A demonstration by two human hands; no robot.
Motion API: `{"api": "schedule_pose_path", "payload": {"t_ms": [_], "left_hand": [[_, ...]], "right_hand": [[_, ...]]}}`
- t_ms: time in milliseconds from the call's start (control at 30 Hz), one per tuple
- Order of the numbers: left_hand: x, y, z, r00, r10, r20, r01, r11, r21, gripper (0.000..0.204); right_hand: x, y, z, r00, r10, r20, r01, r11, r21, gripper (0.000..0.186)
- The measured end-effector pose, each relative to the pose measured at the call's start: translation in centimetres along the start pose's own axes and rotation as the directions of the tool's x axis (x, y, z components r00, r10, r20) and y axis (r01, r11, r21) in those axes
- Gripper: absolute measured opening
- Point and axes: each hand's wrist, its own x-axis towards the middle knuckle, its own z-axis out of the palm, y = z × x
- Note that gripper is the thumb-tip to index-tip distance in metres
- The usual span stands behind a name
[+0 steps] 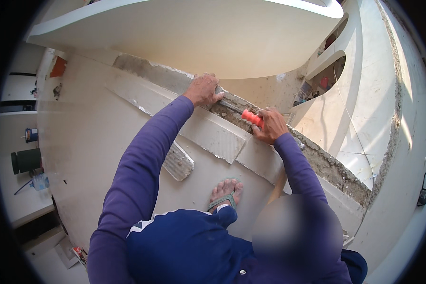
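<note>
Down at the bottom of the view, a dark blue shirt and purple sleeves fill the foreground, and a foot in a green sandal [226, 193] stands on the pale floor [90, 142]. Just beside it lies a small textured grey pad [177, 161], and pale strips of tile [213, 135] rest flat along the base of the rough ledge.

Further up, both hands work on the rough concrete ledge [326, 165] that runs diagonally across the room. The right hand [270, 125] is clenched around the orange handle [252, 118] of a tool whose working end is hidden against the concrete. That handle looks ribbed, stiff and light, so I judge it grips firmly mid-shaft without slipping. The left hand [202, 89] presses on the ledge's edge, fingers curled over it; whether it grasps anything I cannot tell.

Beyond them, a broad white curved slab [199, 38] overhangs everything. Off to the left side, a dark pot [26, 160] and a plastic bottle [40, 181] sit well apart from the work.
</note>
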Motion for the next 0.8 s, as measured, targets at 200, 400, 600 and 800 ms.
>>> {"api": "schedule_pose_path", "payload": {"t_ms": [200, 400, 600, 800], "left_hand": [[0.8, 0.5, -0.9, 0.993, -0.046, 0.109, 0.05, 0.998, -0.036, 0.043], [0.4, -0.3, -0.6, 0.999, -0.001, 0.046, 0.004, 0.997, -0.072, 0.043], [0.8, 0.5, -1.3, 0.999, 0.006, 0.053, -0.003, 0.999, -0.053, 0.043], [0.8, 0.0, -0.8, 0.999, 0.031, 0.031, -0.031, 0.999, -0.023, 0.043]], "right_hand": [[1.2, -2.8, -2.3, 0.982, 0.151, 0.113, -0.149, 0.988, -0.028, 0.02], [2.3, -4.9, -3.3, 0.982, 0.153, 0.111, -0.144, 0.986, -0.082, 0.023], [0.3, -1.3, -0.1, 0.986, 0.168, -0.023, -0.163, 0.978, 0.132, 0.021], [1.0, -2.0, -0.7, 0.98, 0.19, 0.054, -0.193, 0.979, 0.07, 0.02]]}}
